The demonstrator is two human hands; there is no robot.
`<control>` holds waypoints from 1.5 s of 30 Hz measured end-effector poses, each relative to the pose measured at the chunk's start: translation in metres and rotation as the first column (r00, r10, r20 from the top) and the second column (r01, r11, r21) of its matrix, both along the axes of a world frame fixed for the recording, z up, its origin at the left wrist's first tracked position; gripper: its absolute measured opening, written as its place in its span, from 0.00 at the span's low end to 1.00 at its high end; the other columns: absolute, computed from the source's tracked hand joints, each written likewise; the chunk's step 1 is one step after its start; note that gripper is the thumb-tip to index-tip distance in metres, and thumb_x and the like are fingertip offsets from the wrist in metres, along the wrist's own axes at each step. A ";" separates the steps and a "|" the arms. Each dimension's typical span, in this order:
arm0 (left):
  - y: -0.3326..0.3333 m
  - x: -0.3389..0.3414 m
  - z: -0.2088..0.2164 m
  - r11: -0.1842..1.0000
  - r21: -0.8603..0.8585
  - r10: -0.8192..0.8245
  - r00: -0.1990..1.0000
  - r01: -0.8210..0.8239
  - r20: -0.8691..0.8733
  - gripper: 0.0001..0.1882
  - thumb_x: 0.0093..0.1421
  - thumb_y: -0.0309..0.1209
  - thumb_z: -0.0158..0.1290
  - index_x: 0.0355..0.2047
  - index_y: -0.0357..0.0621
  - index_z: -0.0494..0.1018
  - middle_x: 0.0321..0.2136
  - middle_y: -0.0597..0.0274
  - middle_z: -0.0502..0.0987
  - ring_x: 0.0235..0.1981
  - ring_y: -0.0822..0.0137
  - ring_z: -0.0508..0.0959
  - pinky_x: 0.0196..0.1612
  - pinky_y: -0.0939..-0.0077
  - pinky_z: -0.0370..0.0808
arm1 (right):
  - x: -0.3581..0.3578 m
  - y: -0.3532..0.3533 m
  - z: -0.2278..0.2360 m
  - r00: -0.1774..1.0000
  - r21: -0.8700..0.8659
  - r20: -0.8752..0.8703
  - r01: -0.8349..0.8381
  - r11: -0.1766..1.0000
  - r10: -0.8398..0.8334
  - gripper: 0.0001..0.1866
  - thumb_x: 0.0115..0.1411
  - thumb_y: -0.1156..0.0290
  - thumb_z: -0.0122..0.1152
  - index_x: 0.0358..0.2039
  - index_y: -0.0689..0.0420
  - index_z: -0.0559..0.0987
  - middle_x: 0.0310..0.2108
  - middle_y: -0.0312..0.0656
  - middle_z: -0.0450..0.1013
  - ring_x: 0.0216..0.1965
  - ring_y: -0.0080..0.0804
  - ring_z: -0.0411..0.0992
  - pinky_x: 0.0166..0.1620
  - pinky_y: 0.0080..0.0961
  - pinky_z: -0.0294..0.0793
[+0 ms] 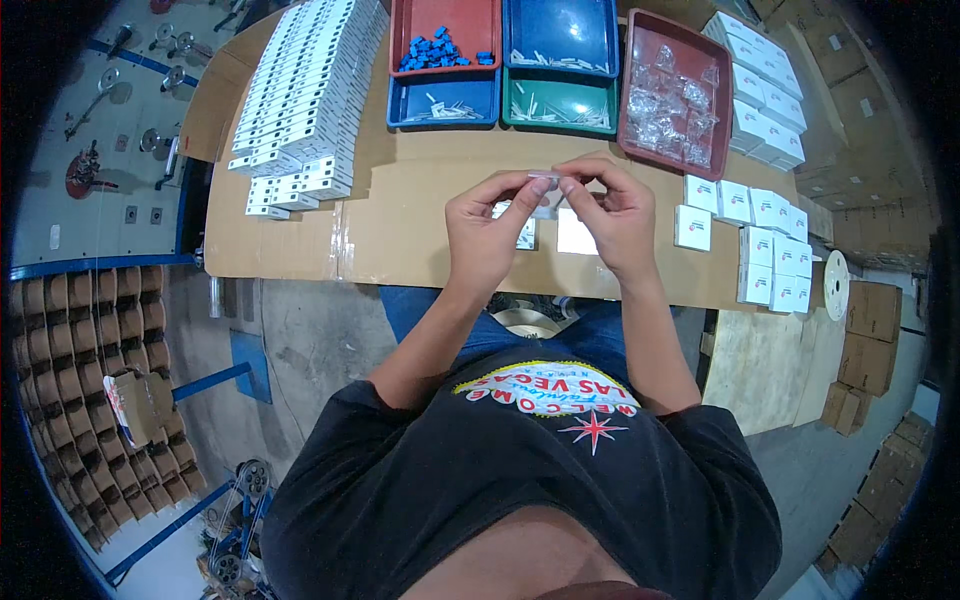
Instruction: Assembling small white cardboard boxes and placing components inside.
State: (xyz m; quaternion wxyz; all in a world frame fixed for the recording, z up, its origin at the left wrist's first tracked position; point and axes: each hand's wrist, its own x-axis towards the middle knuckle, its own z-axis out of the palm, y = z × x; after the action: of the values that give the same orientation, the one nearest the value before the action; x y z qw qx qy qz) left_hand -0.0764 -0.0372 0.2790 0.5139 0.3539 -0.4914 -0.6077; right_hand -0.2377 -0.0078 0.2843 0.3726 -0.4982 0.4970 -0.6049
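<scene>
Left hand (487, 232) and right hand (612, 215), small clear piece (545, 177) pinched between them.

Bright, even overhead light across the bench (400, 230), soft shadows only. Sharp in the centre; fisheye bends the edges, black vignette at the corners, far right going dim and slightly soft.

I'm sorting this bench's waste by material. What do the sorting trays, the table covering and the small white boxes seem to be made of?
Sorting trays: probably moulded plastic, given the glossy red, blue and green walls with rounded rims. Table covering: corrugated cardboard by the look, matte brown sheets with visible seams. Small white boxes: likely thin paperboard, matte white with crisp folded edges.
</scene>
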 end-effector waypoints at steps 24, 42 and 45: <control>0.000 -0.001 0.000 0.999 -0.039 0.027 1.000 -0.027 -0.005 0.09 0.65 0.23 0.63 0.45 0.33 0.83 0.39 0.58 0.86 0.38 0.72 0.84 0.44 0.78 0.80 | 0.001 0.000 -0.007 1.000 -0.007 0.010 0.007 1.000 -0.007 0.06 0.63 0.75 0.70 0.40 0.58 0.85 0.35 0.29 0.77 0.34 0.12 0.70 0.30 0.12 0.65; -0.003 -0.001 -0.005 0.998 -0.053 0.022 1.000 -0.021 0.005 0.09 0.65 0.23 0.63 0.45 0.34 0.84 0.38 0.58 0.85 0.37 0.72 0.83 0.43 0.79 0.80 | 0.003 -0.004 -0.007 0.996 0.030 0.087 -0.022 0.999 0.020 0.05 0.63 0.77 0.69 0.39 0.60 0.83 0.35 0.32 0.76 0.36 0.13 0.72 0.29 0.11 0.67; -0.006 0.000 -0.009 0.998 -0.062 0.030 1.000 -0.029 0.011 0.09 0.65 0.23 0.63 0.45 0.34 0.84 0.38 0.59 0.85 0.38 0.73 0.83 0.43 0.79 0.80 | 0.002 -0.005 -0.008 0.999 0.016 0.040 -0.017 1.000 0.016 0.05 0.62 0.77 0.69 0.39 0.60 0.85 0.35 0.32 0.77 0.36 0.14 0.72 0.30 0.11 0.67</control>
State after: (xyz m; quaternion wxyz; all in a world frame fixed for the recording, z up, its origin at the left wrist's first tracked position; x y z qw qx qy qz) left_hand -0.0768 -0.0429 0.2696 0.5305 0.3485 -0.5079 -0.5824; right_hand -0.2361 -0.0132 0.2765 0.3914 -0.4870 0.4902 -0.6077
